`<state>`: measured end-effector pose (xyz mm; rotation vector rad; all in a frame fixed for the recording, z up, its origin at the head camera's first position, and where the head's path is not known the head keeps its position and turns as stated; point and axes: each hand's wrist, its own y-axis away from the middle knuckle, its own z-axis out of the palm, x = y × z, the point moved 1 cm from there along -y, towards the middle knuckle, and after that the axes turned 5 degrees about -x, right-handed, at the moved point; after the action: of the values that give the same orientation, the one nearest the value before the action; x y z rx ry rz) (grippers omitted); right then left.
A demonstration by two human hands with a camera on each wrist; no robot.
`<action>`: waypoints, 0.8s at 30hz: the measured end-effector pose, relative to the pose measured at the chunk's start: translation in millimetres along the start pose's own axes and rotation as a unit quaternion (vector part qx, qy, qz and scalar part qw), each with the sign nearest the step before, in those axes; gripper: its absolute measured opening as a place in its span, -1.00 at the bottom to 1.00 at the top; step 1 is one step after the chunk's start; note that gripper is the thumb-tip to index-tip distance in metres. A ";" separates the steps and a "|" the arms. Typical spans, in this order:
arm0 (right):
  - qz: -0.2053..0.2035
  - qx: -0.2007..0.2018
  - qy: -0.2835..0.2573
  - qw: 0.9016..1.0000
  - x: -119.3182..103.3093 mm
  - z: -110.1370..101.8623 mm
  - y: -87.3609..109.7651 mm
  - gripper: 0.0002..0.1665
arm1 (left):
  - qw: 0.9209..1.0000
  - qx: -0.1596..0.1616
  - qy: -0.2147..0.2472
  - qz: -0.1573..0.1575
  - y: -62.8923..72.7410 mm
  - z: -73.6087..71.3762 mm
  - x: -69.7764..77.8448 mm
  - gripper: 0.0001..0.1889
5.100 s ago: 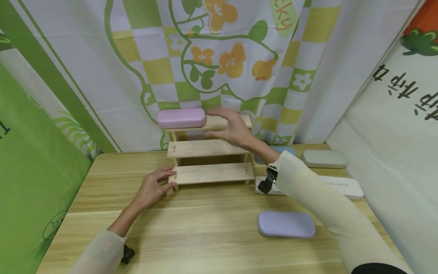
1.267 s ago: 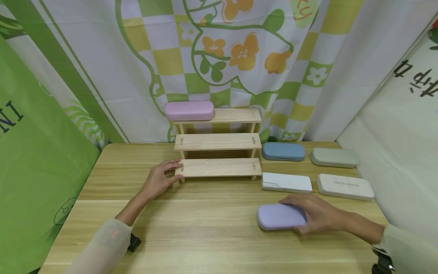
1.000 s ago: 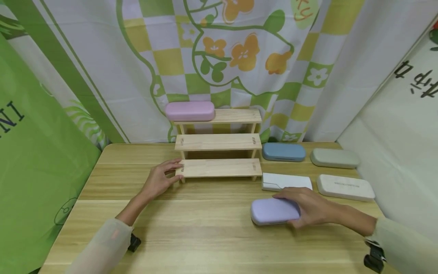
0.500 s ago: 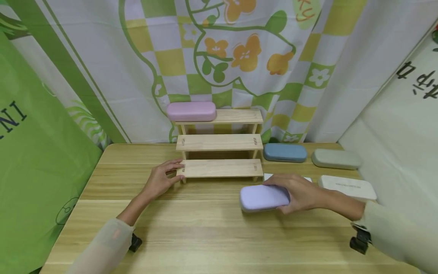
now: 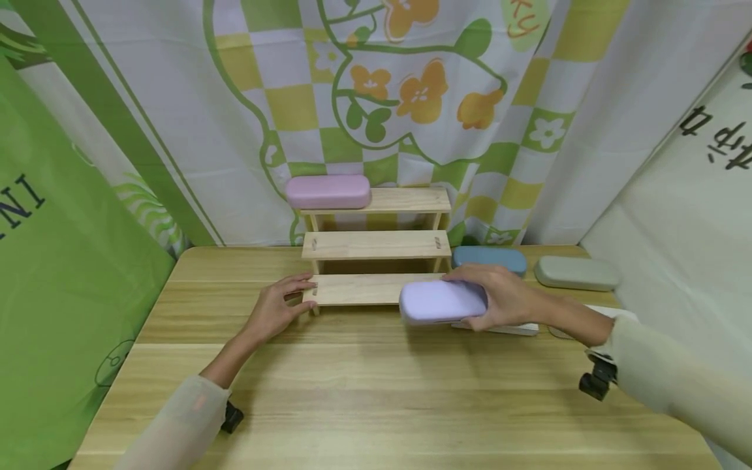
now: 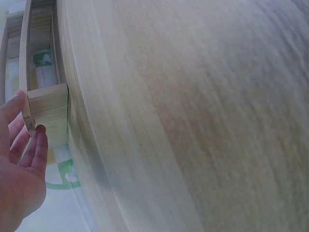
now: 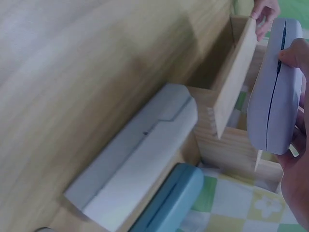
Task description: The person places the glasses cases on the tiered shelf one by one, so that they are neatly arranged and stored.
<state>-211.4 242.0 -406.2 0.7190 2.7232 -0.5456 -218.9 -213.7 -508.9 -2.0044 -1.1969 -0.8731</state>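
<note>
A flowered, checked curtain [image 5: 388, 104] hangs behind the wooden table [image 5: 364, 398], green cloth [image 5: 64, 294] at left.

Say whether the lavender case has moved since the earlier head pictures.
Yes: the lavender case has moved left and up the head view, toward the wooden rack, and now hides the right part of its bottom shelf.

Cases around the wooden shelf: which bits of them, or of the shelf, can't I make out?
- Bottom shelf, front right part, head view: hidden behind the lavender case.
- White case, most of it, head view: behind the right hand and lavender case.
- Cream case, middle, head view: under the right wrist.
- Blue case, right wrist view: cut off by the bottom edge.
- Lavender case's inside: closed lid.
</note>
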 end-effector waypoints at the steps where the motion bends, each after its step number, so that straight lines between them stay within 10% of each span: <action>1: 0.004 0.002 -0.001 1.000 1.2 -1.7 -2.2 -0.13 | 1.000 0.000 0.000 0.000 0.0 -0.1 0.2 -0.58; 24: 0.028 0.045 0.001 0.999 44.6 -37.4 -48.5 -0.17 | 1.000 0.004 -0.007 0.006 0.2 0.8 2.4 -0.57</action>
<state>-280.0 237.2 -374.5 0.8150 2.6857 -0.6573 -217.7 -212.0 -507.5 -2.0133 -1.1936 -0.8485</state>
